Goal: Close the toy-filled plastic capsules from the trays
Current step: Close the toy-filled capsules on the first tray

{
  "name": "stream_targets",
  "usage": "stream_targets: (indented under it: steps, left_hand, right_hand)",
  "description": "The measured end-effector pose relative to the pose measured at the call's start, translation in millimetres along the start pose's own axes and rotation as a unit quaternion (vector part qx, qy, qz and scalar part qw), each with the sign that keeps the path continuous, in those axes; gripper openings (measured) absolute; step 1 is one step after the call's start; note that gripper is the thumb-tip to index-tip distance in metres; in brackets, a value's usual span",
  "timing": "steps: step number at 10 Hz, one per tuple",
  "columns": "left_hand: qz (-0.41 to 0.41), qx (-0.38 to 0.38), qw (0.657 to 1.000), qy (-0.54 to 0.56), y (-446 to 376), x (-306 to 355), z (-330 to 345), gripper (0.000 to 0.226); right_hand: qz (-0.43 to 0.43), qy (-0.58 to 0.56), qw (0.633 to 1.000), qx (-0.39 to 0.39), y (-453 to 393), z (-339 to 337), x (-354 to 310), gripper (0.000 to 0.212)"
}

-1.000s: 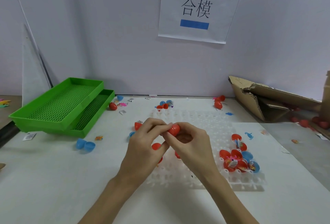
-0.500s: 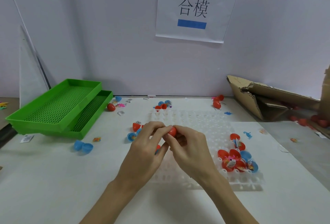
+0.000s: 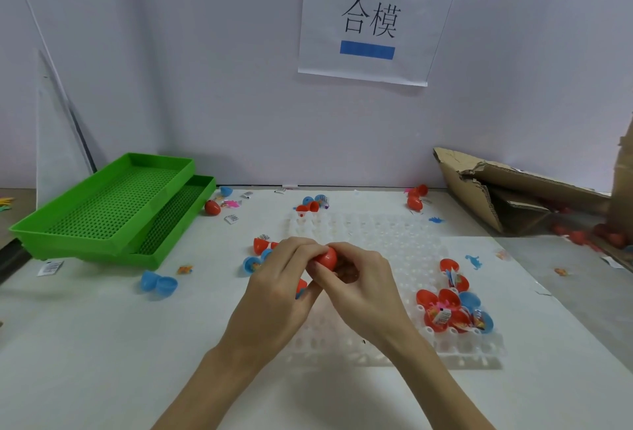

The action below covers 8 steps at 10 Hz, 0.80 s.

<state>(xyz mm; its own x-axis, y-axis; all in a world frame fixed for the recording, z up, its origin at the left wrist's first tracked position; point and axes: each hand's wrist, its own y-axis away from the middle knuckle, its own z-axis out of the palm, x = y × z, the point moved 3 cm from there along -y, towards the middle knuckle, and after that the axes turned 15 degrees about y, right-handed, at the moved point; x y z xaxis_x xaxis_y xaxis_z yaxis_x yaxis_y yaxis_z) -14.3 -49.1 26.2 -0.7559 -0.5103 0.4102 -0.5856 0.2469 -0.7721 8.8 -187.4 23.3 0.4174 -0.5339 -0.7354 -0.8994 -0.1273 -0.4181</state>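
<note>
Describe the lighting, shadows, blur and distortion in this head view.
Head view: soft, even light; faint shadows under the green trays and the arms. Wide-angle bend bows the wall edges and the cardboard at right. Both hands, left and right, and the red capsule read fairly sharp; the clear tray looks washed out against the white table, and the far-right capsules are blurred.

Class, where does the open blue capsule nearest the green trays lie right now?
In the head view, the open blue capsule lies on the white table, left of the hands, just in front of the green trays.
</note>
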Motion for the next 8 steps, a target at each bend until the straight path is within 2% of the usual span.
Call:
stream_targets:
  steps: [1, 3, 4, 5, 6, 7, 8]
  left_hand:
    - [0.002, 0.008, 1.000, 0.000, 1, -4, 1, 0.038]
    - [-0.012, -0.016, 1.000, 0.024, 1, -11, 4, 0.061]
    - [-0.063, -0.004, 0.997, 0.042, 1, -18, 1, 0.083]
    - [-0.096, 0.026, 0.993, 0.066, -2, -26, -7, 0.080]
    - [-0.073, 0.041, 0.995, 0.049, -4, -26, -10, 0.060]
    - [-0.047, 0.029, 0.998, 0.007, -5, -22, -9, 0.055]
    - [-0.033, 0.024, 0.999, -0.004, -6, -21, -9, 0.037]
  right_hand:
    - [-0.010, -0.018, 1.000, -0.012, 0, 0, 0, 0.019]
    - [0.044, 0.035, 0.996, -0.074, -1, -4, 0, 0.007]
    - [0.178, -0.005, 0.974, -0.141, -13, -13, 12, 0.014]
    - [0.292, -0.284, 0.904, -0.128, -60, -54, 18, 0.013]
    - [0.289, -0.499, 0.816, 0.040, -117, -120, 18, 0.034]
    - [0.331, -0.547, 0.758, 0.129, -131, -148, 42, 0.064]
    - [0.293, -0.046, 0.952, 0.073, -110, -151, 57, 0.028]
